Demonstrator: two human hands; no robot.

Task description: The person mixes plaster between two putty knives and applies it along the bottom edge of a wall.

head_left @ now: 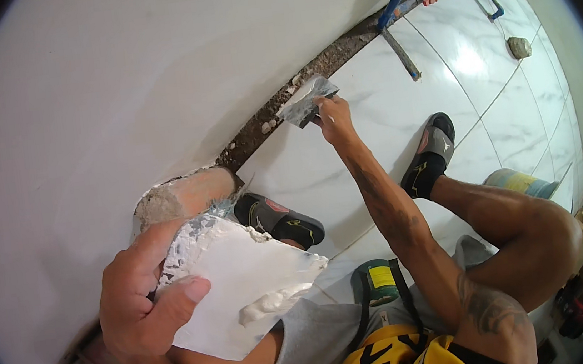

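Two grips are separate: left hand [136, 300] holds putty-loaded plate [227, 283]; right hand [336, 118] holds putty knife [304, 100], seemingly over brown wall-foot strip [252, 137].

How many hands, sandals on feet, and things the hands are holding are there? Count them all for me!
Hands: 2
Sandals on feet: 2
Held scraper: 1
Held board with white paste: 1
Total: 6

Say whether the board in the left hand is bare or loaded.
Loaded: the board bears a lump of white paste near its lower edge.
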